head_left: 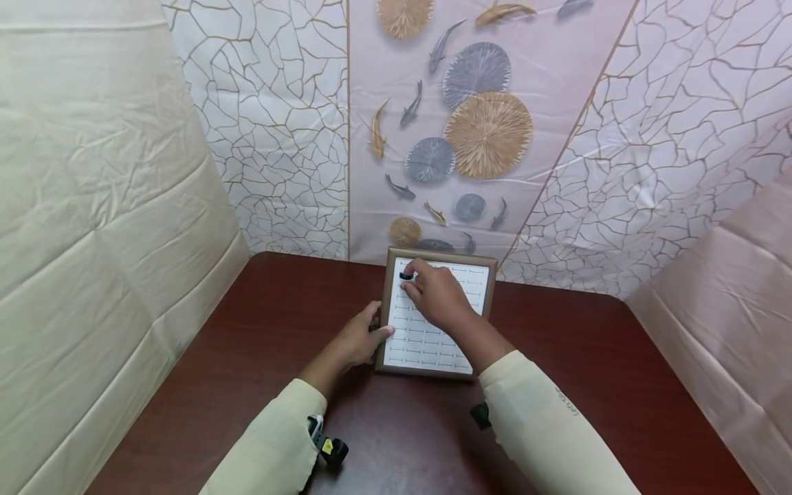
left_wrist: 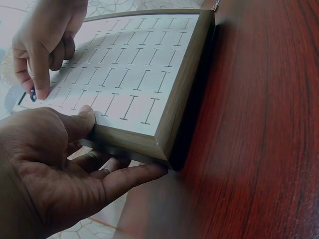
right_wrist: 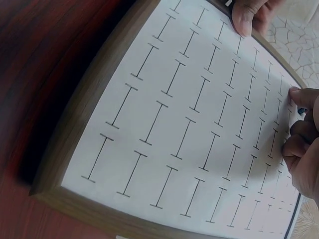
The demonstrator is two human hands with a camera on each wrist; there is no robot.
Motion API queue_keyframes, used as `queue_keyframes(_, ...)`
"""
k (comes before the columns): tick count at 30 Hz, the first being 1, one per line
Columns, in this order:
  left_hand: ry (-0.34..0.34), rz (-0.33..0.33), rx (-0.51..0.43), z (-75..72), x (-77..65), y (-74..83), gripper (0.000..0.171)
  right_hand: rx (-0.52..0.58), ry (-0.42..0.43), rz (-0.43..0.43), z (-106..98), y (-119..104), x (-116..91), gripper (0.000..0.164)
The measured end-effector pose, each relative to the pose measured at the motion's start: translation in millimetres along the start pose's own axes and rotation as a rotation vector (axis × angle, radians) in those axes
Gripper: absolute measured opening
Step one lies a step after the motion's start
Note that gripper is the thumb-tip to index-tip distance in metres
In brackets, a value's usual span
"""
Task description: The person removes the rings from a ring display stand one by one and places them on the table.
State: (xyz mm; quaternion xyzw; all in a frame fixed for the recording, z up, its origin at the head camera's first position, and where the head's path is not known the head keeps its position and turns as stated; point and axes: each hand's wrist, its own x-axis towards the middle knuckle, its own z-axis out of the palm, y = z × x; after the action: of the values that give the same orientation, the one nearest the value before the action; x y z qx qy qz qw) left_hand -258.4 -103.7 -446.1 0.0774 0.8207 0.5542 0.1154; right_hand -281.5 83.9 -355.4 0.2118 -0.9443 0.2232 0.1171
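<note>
A wooden-framed board (head_left: 427, 373) leans back on the table, its white sheet (left_wrist: 130, 74) printed with rows of short capped lines. My left hand (head_left: 359, 338) grips the frame's left side, thumb on the front edge and fingers behind and below it. At the board's upper left, my right hand (head_left: 441, 295) pinches a small black piece (head_left: 405, 276) between thumb and fingertips, right at the sheet. In the left wrist view this small black piece (left_wrist: 33, 94) looks rounded; its exact kind I cannot tell. The right wrist view shows it mostly hidden behind curled fingers.
The board stands on a dark red wooden table (head_left: 557, 385), near its back edge. Behind hangs a patterned cloth (head_left: 297, 137) with fish and round shapes, and a pale cloth (head_left: 93, 240) hangs at the left. A black wrist camera (head_left: 334, 450) sits on the left sleeve.
</note>
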Motion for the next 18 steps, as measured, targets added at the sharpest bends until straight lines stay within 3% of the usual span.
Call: queue_keyframes(18,0.016,0.023,0.032,2.7,1.2,-1.8,0.056,0.041,-0.006,-0.059,-0.5,5.1,-0.7,0.015)
